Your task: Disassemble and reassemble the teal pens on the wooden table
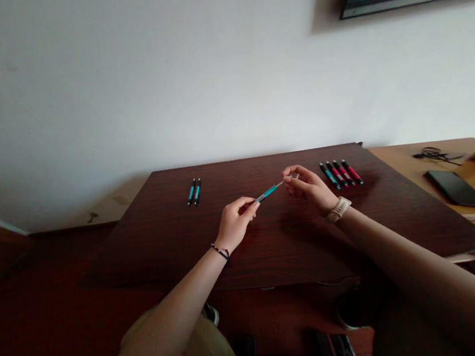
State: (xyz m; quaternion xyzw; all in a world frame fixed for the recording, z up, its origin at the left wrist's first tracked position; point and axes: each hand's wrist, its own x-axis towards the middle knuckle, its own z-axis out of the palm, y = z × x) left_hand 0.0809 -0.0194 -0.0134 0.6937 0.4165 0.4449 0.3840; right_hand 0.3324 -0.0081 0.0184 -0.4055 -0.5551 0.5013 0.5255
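The left hand [235, 223] pinches the lower end of a blue pen [267, 192], while the right hand [308, 188] pinches its thin upper tip, so the pen spans the gap between both hands above the dark table [168, 250]. Two blue pens [193, 192] lie beyond the left hand; a row of four pens [341, 173] lies just beside the right hand.

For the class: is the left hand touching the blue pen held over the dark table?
Touching. The head view shows the left hand pinching the lower end of the blue pen between its fingertips, with no gap visible.
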